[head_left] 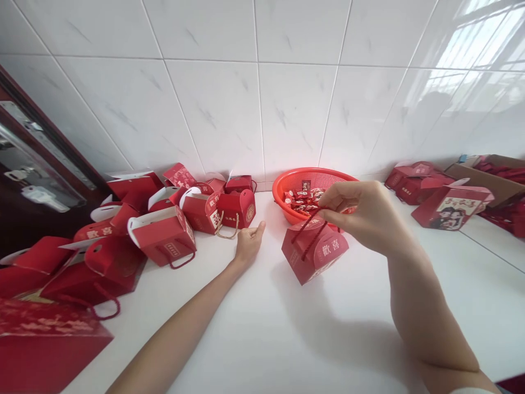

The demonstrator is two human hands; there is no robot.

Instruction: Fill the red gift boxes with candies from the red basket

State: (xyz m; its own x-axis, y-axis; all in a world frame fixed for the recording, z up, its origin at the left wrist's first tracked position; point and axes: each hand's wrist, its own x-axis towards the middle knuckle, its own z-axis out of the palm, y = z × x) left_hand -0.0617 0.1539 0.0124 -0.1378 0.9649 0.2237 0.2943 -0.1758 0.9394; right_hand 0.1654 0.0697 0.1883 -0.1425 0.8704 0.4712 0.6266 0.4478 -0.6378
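My right hand [356, 210] pinches the dark red cord handle of a red paper gift box [315, 249]. The box hangs tilted above the white table, with gold characters on its rounded flap. My left hand [248, 244] is low over the table, holding nothing that I can see. Its thumb stands apart, while the other fingers are bent and partly hidden. Closest to it is a red gift box [238, 209] with a tan rope handle. Behind the hanging box sits an orange-red plastic basket [283, 178] of small red-wrapped sweets [301, 201].
Several gift boxes [166, 235] crowd the left side, some with raised flaps. More boxes [451, 207] stand at the right beside an open cardboard carton [488, 180] of red items. A tiled wall [213, 109] borders the table; a dark door with keys [45, 198] is at left.
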